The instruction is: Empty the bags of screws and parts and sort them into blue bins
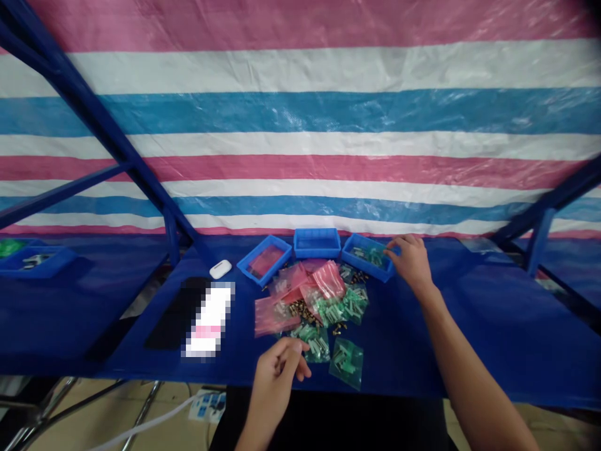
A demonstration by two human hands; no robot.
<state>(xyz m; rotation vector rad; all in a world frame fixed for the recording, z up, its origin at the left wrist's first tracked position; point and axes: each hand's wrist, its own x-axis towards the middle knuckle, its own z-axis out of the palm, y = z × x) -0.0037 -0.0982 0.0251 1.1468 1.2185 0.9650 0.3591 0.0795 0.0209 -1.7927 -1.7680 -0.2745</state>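
Note:
My right hand (407,255) is at the right end of the right blue tray (385,274), its thumb and fingertips pinched by the green and metal parts inside; what they hold is too small to make out. Near the table's front edge, my left hand (283,365) has curled fingers beside a clear bag of metal and green parts (318,343); anything in it is hidden. Pink bags (272,315) and brass pieces (300,308) lie in the middle pile. A clear bag with green parts (346,363) lies in front, right of my left hand.
The middle blue tray (317,253) stands at the back, beside a left blue tray (241,264) holding a pink bag. A white case (220,269) and a black flat object (176,316) lie left. Blue frame bars (171,232) rise at both sides.

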